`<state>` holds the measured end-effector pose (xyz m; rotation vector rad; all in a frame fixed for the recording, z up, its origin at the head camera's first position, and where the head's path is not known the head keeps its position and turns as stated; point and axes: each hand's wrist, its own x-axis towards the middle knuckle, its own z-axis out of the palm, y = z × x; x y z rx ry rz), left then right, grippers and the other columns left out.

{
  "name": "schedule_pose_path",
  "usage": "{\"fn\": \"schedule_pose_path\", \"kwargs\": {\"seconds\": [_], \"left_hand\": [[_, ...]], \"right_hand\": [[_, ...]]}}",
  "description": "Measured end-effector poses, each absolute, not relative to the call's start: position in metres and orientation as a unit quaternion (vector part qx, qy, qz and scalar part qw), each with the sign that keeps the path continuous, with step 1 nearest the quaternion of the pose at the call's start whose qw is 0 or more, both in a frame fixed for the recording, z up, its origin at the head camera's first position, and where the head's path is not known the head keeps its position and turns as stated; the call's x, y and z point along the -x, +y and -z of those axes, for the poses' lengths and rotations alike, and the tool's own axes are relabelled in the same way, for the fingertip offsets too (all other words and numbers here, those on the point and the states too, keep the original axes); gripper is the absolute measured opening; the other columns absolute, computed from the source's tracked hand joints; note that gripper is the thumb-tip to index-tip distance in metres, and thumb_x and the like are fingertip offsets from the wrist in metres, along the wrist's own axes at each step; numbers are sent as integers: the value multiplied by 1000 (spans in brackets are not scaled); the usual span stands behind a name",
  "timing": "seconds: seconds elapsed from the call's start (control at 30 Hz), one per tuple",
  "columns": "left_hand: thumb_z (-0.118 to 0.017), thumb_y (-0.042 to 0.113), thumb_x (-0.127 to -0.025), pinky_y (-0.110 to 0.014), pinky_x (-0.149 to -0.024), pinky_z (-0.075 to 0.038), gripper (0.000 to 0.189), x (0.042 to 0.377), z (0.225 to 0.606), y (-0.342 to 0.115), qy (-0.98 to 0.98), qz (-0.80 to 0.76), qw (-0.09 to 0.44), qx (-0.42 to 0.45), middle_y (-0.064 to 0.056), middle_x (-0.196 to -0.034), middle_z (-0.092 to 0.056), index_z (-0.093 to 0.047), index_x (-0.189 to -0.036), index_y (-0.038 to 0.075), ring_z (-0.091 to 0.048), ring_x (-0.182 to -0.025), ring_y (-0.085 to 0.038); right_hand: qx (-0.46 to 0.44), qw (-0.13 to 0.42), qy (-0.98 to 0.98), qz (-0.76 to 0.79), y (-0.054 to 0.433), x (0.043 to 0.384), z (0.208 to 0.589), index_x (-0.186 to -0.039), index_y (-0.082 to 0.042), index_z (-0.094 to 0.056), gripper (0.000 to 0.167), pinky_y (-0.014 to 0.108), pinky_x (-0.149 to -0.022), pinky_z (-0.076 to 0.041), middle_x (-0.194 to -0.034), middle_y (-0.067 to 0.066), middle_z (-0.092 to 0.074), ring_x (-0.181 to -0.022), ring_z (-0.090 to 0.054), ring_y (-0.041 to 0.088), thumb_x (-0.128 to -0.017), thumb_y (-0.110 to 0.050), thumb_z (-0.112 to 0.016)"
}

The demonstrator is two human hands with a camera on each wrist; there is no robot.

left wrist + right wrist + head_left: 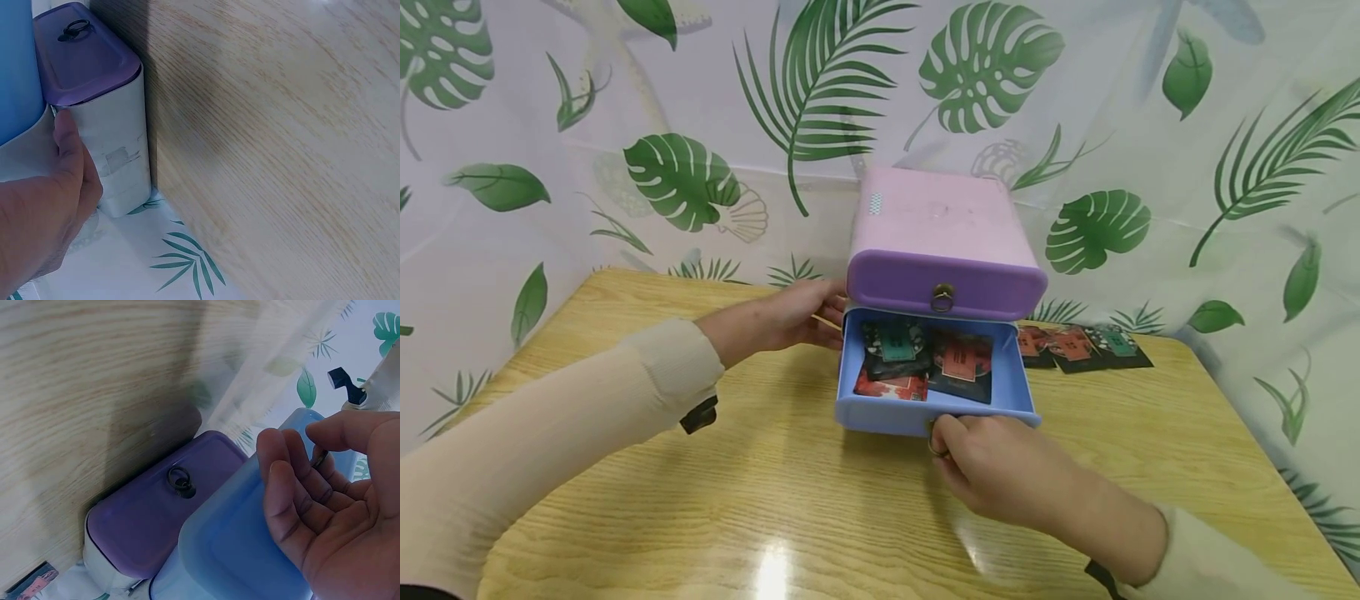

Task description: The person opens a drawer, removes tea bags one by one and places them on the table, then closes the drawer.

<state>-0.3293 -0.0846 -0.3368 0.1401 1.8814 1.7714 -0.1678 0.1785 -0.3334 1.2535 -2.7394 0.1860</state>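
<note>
Nearest the camera, a cream left sleeve [550, 442], cut off at the lower left; dark strap [700, 414] hanging below its cuff. Left hand [786, 318] at the side of the drawer stack, fingers loosely extended, gripping nothing, fingertips by the seam of the grey-white casing [109, 140]. Right hand [1011, 467] in front, thumb and fingers curled, pinching the ring pull [937, 447] of the blue drawer [887, 419]. That drawer stands drawn out mid-stack, under a pink casing [940, 208] with a purple front [880, 279] and its own ring. Labels: inside the blue drawer, a black packet with a green label [897, 342], a black one with a red label [962, 367], and a red packet [891, 388] partly covered; print on all too small to read. More packets [1075, 346] lie on the counter [737, 467] right of the stack, red and green labels, lettering illegible, the leftmost partly hidden by the drawer. Small patterned patch [876, 203] on the pink top, no words legible. Lower purple drawer [169, 512] next to the counter, hidden in the head view, shown by both wrist views. Rear of the blue drawer lost under the upper casing.
</note>
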Motion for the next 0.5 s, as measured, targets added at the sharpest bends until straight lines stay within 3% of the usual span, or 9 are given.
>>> {"fn": "schedule_pose_path", "kwargs": {"seconds": [0.17, 0.5], "left_hand": [[-44, 30, -103, -31, -73, -62, 36, 327, 336, -85, 687, -671, 273, -57, -8, -97, -61, -55, -118, -1, -66, -74, -16], [-44, 30, -104, -31, -76, -62, 40, 327, 336, -85, 687, -672, 270, -53, -13, -109, -58, -52, -127, -2, -66, -82, -18]], "right_hand": [[-417, 67, -905, -56, 177, 162, 334, -87, -13, -57, 12, 15, -53, -44, -71, -8, -56, -57, -43, -2, -88, -9, -69], [-423, 58, -902, -60, 179, 154, 337, -84, -16, -56, 14, 15, -50, -41, -68, -11, -52, -55, -40, -2, -88, -11, -70]]}}
